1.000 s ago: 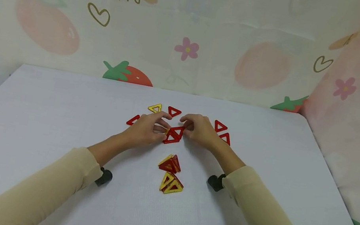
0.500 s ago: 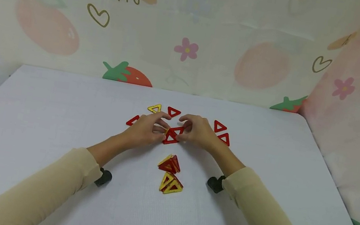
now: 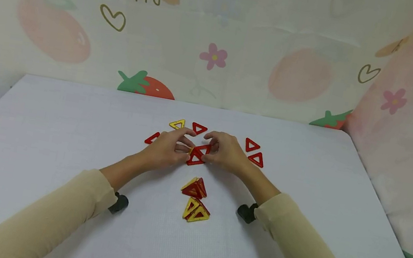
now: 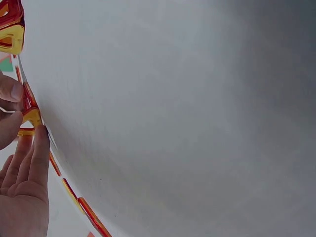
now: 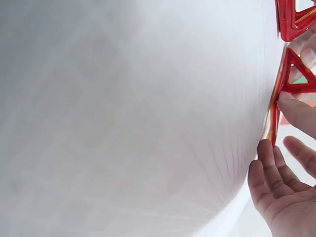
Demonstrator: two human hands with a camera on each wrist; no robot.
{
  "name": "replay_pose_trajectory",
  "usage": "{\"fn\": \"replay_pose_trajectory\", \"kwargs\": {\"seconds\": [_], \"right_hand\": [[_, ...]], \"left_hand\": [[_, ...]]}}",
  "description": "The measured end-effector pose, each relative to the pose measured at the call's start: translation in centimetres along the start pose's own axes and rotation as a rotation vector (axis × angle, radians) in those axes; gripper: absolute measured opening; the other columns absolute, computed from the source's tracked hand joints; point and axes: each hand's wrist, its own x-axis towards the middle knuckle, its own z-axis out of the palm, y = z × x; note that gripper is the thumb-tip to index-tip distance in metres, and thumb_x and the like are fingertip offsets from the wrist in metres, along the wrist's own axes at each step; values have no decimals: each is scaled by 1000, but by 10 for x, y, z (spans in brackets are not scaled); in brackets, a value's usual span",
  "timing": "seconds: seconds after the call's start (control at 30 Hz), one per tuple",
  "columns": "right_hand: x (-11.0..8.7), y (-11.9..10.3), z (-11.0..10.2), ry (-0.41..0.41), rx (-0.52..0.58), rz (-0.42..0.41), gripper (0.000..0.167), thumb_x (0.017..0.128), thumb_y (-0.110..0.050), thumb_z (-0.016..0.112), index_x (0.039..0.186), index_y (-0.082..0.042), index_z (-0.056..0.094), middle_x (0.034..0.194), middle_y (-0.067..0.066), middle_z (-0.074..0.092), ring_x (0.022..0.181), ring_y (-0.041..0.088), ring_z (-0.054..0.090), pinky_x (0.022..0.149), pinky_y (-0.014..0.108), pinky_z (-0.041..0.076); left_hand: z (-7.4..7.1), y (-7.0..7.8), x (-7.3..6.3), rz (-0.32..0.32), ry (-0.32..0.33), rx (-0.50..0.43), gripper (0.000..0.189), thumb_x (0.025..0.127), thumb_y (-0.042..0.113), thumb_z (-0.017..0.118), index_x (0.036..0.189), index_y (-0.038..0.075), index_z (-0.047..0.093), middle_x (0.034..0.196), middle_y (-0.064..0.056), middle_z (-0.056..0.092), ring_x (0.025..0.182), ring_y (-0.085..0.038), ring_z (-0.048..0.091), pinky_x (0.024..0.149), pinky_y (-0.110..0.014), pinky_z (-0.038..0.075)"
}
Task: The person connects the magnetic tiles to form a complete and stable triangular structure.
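Note:
In the head view, a small build of red triangular magnetic tiles (image 3: 195, 163) stands mid-table between both hands. My left hand (image 3: 165, 148) holds its left side, thumb in front and fingers behind. A yellow tile (image 4: 33, 116) of the build shows between that thumb and the fingers in the left wrist view. From the right, my right hand (image 3: 226, 152) grips the build, its thumb against a red tile (image 5: 299, 88) in the right wrist view and its fingertips near the lower edge. The index fingers arch above, partly hiding the far side.
Two red-and-yellow pyramids, one (image 3: 194, 187) behind the other (image 3: 197, 213), stand nearer the body. Loose tiles lie behind: one yellow (image 3: 183, 125), red ones at centre (image 3: 200, 125), left (image 3: 152, 136) and right (image 3: 247, 144). A patterned cloth (image 3: 238, 88) backs the white table (image 3: 65, 131).
The right thumb has shifted left onto the front of the red tile, and the right hand has moved slightly left with it. The left hand stays in place.

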Motion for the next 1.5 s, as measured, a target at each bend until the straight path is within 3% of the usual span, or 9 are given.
{"fn": "replay_pose_trajectory", "kwargs": {"seconds": [0.37,0.93,1.2,1.5], "right_hand": [[-1,-5,-1,13,-18,-68,42,82,-7,81,121,-1,66,106,12,60,91,22,59,80,29,55],[-2,-9,-3,9,-48,-90,33,86,-3,75,118,-4,69,107,10,60,93,22,58,81,30,54],[-5,-9,-3,9,-6,-181,29,89,3,68,117,-1,67,97,8,63,88,21,59,79,29,53],[-5,-10,-2,-22,37,-158,31,89,-1,71,119,-3,65,89,4,66,80,17,60,73,25,52]], "left_hand": [[1,0,0,-5,8,11,56,91,-4,66,142,2,43,123,-18,65,117,-30,64,97,-39,52],[0,1,0,-11,4,12,55,91,-2,66,142,3,44,124,-18,64,117,-30,63,97,-39,52],[1,0,0,5,6,4,55,91,-4,65,141,2,44,123,-19,65,117,-31,64,97,-39,52],[1,-1,0,9,10,8,54,91,-5,66,140,3,45,123,-19,65,117,-31,64,96,-39,52]]}}
